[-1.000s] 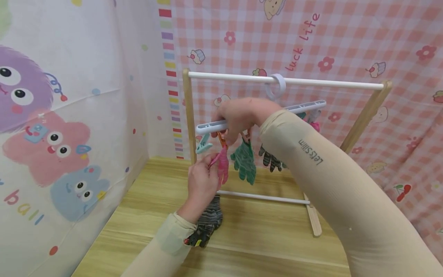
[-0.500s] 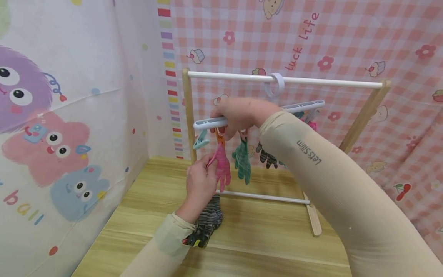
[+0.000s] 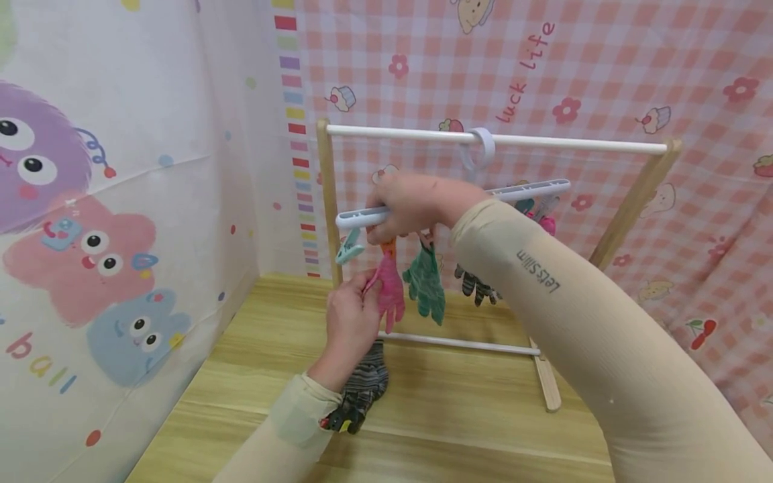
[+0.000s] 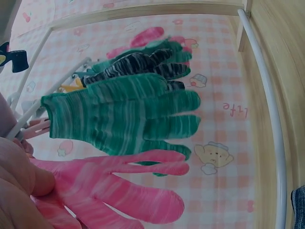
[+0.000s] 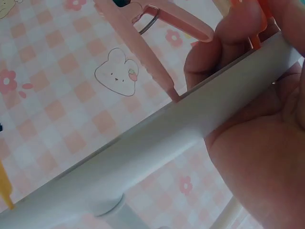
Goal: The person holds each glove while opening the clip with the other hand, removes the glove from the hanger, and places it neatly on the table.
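Observation:
My left hand (image 3: 353, 312) pinches a small pink knit glove (image 3: 391, 285) near its cuff, its fingers hanging down. At the cuff's top is an orange clothespin (image 3: 388, 249). My right hand (image 3: 417, 204) reaches over the white hanger bar (image 3: 362, 217) and grips the orange clothespin (image 5: 256, 28) beneath it. Just right of the pink glove, a green striped glove (image 3: 426, 282) hangs from a light pink clothespin (image 5: 143, 52). An unused mint clothespin (image 3: 349, 248) dangles at the bar's left end. Behind the green glove hang black-striped (image 4: 128, 67) and other gloves.
The hanger's ring (image 3: 480, 149) loops over the white top rod (image 3: 398, 133) of a wooden-sided rack (image 3: 327, 194). A dark grey striped glove (image 3: 365, 382) lies on the wooden table (image 3: 459, 416) below my left hand. My right forearm covers part of the hanger.
The pink glove has turned from nearly edge-on to face the camera more. The green glove has swung slightly and the hanger has shifted a little; both hands stay nearly in place.

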Tool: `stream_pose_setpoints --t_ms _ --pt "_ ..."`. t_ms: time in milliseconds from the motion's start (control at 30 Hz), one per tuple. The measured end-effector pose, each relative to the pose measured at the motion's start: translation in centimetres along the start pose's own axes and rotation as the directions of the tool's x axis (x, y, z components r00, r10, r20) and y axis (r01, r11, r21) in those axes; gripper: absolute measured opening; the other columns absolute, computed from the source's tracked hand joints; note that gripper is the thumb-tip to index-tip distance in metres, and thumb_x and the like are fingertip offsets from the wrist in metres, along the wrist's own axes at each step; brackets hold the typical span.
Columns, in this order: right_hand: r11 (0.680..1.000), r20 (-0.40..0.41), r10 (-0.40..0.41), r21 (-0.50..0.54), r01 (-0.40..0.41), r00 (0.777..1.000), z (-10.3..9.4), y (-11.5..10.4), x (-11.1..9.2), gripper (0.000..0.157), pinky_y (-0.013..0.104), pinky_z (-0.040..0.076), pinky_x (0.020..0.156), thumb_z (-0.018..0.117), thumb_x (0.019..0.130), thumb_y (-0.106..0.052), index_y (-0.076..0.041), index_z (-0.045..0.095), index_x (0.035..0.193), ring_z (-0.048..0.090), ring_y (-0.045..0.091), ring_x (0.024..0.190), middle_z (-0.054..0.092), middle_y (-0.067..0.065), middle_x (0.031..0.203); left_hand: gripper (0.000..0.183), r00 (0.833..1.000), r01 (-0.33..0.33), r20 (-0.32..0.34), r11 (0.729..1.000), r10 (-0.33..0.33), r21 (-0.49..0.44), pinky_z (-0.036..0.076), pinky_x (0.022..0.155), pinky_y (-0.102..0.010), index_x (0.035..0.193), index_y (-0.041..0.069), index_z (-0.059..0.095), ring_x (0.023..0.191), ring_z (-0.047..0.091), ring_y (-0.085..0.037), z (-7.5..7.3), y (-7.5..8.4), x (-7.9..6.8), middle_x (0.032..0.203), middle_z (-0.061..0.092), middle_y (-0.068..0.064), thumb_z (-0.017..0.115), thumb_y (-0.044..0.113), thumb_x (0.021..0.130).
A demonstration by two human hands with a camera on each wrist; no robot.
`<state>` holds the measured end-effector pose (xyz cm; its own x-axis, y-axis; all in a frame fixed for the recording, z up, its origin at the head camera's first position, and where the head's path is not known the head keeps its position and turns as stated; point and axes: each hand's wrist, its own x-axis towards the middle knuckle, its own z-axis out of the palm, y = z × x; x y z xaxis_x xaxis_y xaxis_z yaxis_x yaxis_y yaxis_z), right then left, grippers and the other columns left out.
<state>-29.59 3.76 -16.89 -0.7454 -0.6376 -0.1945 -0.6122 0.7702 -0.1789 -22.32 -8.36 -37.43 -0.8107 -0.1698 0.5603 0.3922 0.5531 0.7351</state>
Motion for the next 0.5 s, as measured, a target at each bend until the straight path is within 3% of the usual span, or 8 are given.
stream_pose_setpoints --t_ms 100,267,500 --pt "0.999 -0.022 -0.024 -0.034 0.023 0.999 0.14 -0.11 0.25 0.013 0.027 0.053 0.052 0.071 0.098 -0.028 -0.016 0.075 0.097 0.055 0.011 0.057 0.063 0.001 0.087 0.023 1.000 0.007 0.007 1.000 -0.007 -0.003 0.057 0.071 -0.047 0.116 0.002 0.080 0.088 0.074 -0.034 0.08 0.09 -0.09 0.097 0.082 -0.016 0.065 0.015 0.105" --pt "0.999 -0.023 -0.030 -0.044 0.029 0.999 0.33 -0.39 0.40 0.013 0.024 0.045 0.054 0.069 0.098 -0.023 -0.014 0.075 0.090 0.049 0.010 0.058 0.060 -0.002 0.073 0.022 1.000 0.025 0.019 1.000 -0.024 -0.017 0.059 0.071 -0.046 0.116 0.002 0.080 0.088 0.074 -0.033 0.18 0.21 -0.16 0.098 0.082 -0.016 0.064 0.014 0.106" --pt "0.998 -0.008 -0.032 -0.056 0.031 0.999 0.42 -0.61 0.34 0.013 0.025 0.048 0.060 0.068 0.100 -0.022 -0.014 0.078 0.104 0.054 0.012 0.066 0.068 0.001 0.086 0.023 1.000 0.021 0.019 0.999 -0.020 -0.047 0.063 0.071 -0.047 0.117 -0.001 0.079 0.088 0.079 -0.030 0.45 0.43 -0.14 0.102 0.082 -0.018 0.063 0.013 0.106"
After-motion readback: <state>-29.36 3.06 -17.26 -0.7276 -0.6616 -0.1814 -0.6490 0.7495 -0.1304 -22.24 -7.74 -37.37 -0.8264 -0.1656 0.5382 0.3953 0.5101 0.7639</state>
